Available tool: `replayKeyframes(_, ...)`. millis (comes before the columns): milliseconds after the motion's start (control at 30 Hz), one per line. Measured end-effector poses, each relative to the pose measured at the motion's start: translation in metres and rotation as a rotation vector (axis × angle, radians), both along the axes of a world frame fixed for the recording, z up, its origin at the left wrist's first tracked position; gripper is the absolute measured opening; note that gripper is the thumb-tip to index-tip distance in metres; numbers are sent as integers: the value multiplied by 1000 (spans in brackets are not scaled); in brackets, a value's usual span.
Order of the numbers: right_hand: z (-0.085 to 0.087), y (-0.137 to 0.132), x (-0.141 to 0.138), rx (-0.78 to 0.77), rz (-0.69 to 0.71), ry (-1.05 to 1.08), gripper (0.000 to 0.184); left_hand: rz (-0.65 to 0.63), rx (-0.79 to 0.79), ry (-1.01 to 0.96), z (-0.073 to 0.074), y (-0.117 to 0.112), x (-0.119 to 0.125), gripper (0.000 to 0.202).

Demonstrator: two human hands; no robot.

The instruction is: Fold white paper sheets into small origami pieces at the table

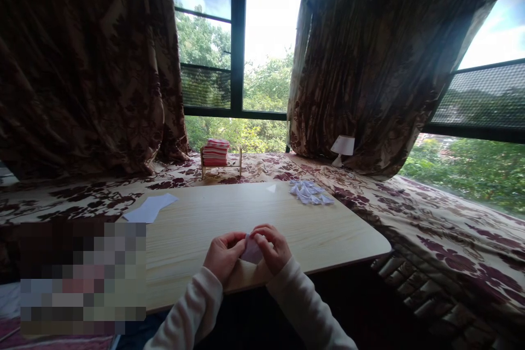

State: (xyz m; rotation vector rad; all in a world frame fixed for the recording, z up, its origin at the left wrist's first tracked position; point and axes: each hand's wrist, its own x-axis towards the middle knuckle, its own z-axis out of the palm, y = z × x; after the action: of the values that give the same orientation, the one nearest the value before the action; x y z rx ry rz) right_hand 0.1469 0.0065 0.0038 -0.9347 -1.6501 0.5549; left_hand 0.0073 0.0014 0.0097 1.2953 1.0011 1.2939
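Head camera, looking forward and down: a person in pale long sleeves works at a light wood-grain worktop (197, 240). At its near edge, in the middle, the two hands meet around a small white paper (251, 253). The left hand (225, 256) pinches the paper's left side between thumb and fingers; the right hand (272, 249) pinches it at the upper right, fingers curled over – the exact folds are too small to tell.

On the worktop's far right lies a cluster of folded white paper pieces (308, 192), pointed in shape. At the far left are flat white sheets (150, 208), partly overlapping. Beyond the far edge, on a surface covered in floral fabric (262, 167), a small rack (221, 165) holds a pink-and-white stack (216, 152); farther right stands a small white lamp (343, 146). Patterned curtains (353, 65) flank a window (266, 82) showing trees and sky. A pixelated patch hides the near left.
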Motion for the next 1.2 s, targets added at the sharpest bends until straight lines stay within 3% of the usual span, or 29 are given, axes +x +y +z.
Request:
replayKeyframes(233,-13,9,-2,-225,-29,64,24,32,0,8,1,-2,-1,20)
replayKeyframes(633,-11,9,-1,-219,-13,140,25,43,12,47,0,-5,0,27)
replayKeyframes(900,-11,11,1,-227,-4,209,28,38,87,242,4,-11,5,20)
replayKeyframes(1200,-9,9,2,-222,44,200,27,51,111,231,1,-11,3,25)
